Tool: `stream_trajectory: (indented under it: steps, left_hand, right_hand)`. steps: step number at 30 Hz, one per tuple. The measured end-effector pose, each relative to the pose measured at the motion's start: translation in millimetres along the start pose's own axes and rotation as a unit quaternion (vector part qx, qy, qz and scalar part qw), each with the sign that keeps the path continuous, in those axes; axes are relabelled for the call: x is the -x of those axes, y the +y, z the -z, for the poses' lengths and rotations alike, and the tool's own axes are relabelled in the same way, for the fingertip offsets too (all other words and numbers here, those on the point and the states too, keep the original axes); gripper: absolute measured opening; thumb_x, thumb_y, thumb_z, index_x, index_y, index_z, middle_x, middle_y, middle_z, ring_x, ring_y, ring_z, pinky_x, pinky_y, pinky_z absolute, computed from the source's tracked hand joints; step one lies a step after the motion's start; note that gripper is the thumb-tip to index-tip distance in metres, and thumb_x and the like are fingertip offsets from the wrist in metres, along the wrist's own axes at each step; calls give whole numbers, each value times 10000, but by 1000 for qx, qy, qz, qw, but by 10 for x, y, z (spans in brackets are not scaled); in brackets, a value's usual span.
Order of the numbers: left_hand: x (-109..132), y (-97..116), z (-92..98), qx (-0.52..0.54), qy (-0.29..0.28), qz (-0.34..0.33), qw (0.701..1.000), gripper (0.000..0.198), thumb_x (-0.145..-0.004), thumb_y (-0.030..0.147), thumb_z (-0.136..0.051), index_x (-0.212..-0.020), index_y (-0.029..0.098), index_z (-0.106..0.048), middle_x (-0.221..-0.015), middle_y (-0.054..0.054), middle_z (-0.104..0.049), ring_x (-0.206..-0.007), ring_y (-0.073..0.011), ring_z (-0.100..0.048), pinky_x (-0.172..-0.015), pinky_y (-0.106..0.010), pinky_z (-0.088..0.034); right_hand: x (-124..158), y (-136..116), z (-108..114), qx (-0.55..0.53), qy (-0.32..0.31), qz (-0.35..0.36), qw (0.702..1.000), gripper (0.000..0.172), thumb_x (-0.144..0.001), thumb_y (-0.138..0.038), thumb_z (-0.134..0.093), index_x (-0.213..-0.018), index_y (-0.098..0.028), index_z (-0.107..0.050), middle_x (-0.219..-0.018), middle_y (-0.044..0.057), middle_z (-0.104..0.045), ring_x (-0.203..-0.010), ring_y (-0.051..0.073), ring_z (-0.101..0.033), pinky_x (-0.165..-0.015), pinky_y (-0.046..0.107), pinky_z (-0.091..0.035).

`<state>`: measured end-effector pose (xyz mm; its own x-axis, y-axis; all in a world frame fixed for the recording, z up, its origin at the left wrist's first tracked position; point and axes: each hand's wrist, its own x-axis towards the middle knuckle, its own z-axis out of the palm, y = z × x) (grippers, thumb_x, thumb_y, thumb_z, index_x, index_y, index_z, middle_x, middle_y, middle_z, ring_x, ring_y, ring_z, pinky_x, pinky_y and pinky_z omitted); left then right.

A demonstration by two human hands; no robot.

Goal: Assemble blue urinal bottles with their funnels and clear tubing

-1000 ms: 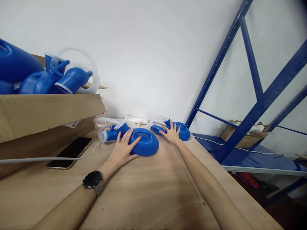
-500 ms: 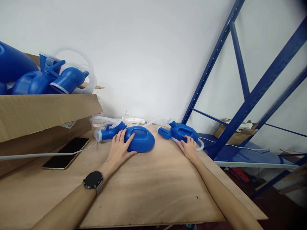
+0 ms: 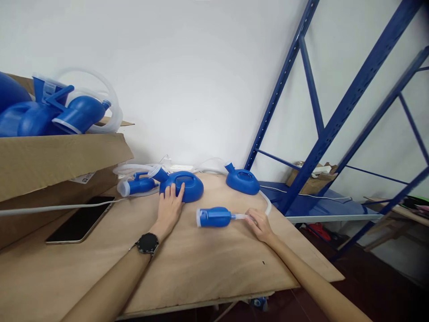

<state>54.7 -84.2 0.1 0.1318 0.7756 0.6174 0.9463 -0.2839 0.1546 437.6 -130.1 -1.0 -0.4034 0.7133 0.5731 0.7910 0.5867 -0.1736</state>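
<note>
At left on the pale plywood tabletop (image 3: 187,264), a blue plastic cylindrical cup with a white rim (image 3: 143,184) lies on its side. Next, the left hand (image 3: 168,209) rests with fingers spread, not wrapped, against a blue oval plastic jug with a slanted spout (image 3: 193,192); the jug looks hollow, so probably light, stiff and rather slick, best taken by its moulded loop handle (image 3: 187,174). At centre, a second blue cylindrical cup (image 3: 214,217) lies sideways, joined to a translucent plastic tube (image 3: 239,216). Behind and to the right stands a second blue oval jug (image 3: 243,182). Farthest right, the right hand (image 3: 259,226), well apart from the left, pinches the tube, which is probably soft and bendable; gripping the cup's rigid body should give firmer control.
</note>
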Motion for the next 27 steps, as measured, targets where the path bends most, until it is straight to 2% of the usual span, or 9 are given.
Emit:
stream_trajectory:
  steps: [4, 8, 10, 12, 15, 18, 20, 21, 27]
  left_hand:
    - [-17, 89, -42, 170, -42, -15, 984, 487, -1009, 257, -389, -1464, 183, -547, -1276, -175, -652, -1194, -311, -586, -1062, -494, -466]
    - [63, 81, 15, 381, -139, -29, 914, 521, -1059, 457, -268, -1350, 233, -637, -1357, -82, -670, -1284, -253, -591, -1154, -436, -421]
    - [97, 24, 31, 383, -166, -30, 908, 567, -1005, 563, -411, -1441, 232, -562, -1458, -99, -603, -1358, -284, -545, -1168, -459, -406]
    - [108, -51, 18, 337, -171, -42, 925, 763, -878, 590, -633, -1527, 229, -460, -1524, -141, -532, -1401, -337, -504, -1152, -496, -418]
    - [92, -138, -27, 301, -154, -61, 939, 842, -814, 507, -732, -1544, 216, -430, -1523, -170, -525, -1399, -352, -510, -1128, -499, -444]
    - [79, -129, -33, 326, -114, -50, 937, 781, -825, 531, -725, -1492, 202, -488, -1461, -159, -591, -1335, -333, -570, -1100, -477, -473]
    - [84, -74, 0, 347, -95, -33, 932, 755, -814, 581, -724, -1437, 196, -540, -1387, -151, -645, -1224, -325, -642, -1039, -467, -519]
    - [90, -39, 23, 356, -89, -26, 930, 722, -821, 593, -712, -1406, 196, -565, -1347, -144, -669, -1163, -316, -670, -1009, -462, -536]
    - [134, 123, 187, 324, -82, -62, 940, 480, -950, 520, -546, -1303, 202, -613, -1280, -128, -693, -1128, -302, -675, -1001, -446, -525]
  right_hand:
    - [-129, -134, -77, 19, -44, 7, 999, 384, -1043, -445, -377, -901, -218, -653, -891, 107, -710, -849, 266, -638, -845, 436, -481]
    - [-318, -227, -235, 67, -82, -45, 993, 397, -1056, -431, -361, -919, -212, -662, -947, 112, -720, -925, 278, -640, -900, 452, -461]
    - [-424, -269, -325, 82, -95, -79, 989, 393, -1052, -412, -366, -902, -200, -662, -962, 121, -707, -938, 280, -636, -899, 443, -471]
    - [-547, -327, -386, 81, -106, -106, 985, 358, -1032, -380, -402, -900, -186, -673, -977, 133, -697, -970, 289, -631, -922, 451, -476]
    - [-746, -481, -381, 48, -81, -114, 989, 297, -979, -272, -439, -1146, -178, -665, -1149, 137, -685, -1124, 293, -608, -1020, 475, -451]
    - [-895, -726, -295, -45, -52, 7, 998, 565, -910, -250, -516, -1472, -217, -463, -1435, 125, -556, -1320, 289, -519, -1126, 485, -398]
    - [-933, -896, -268, -97, -54, 93, 990, 663, -857, -322, -634, -1489, -249, -449, -1453, 118, -539, -1336, 309, -515, -1143, 493, -392]
    - [-933, -967, -281, -109, -50, 103, 987, 713, -823, -356, -693, -1488, -260, -452, -1447, 119, -541, -1332, 319, -522, -1136, 493, -405]
    - [-790, -1063, -648, -153, 5, -73, 986, 1099, -610, -561, -899, -1533, -294, -364, -1367, 119, -610, -1225, 336, -630, -1044, 508, -508]
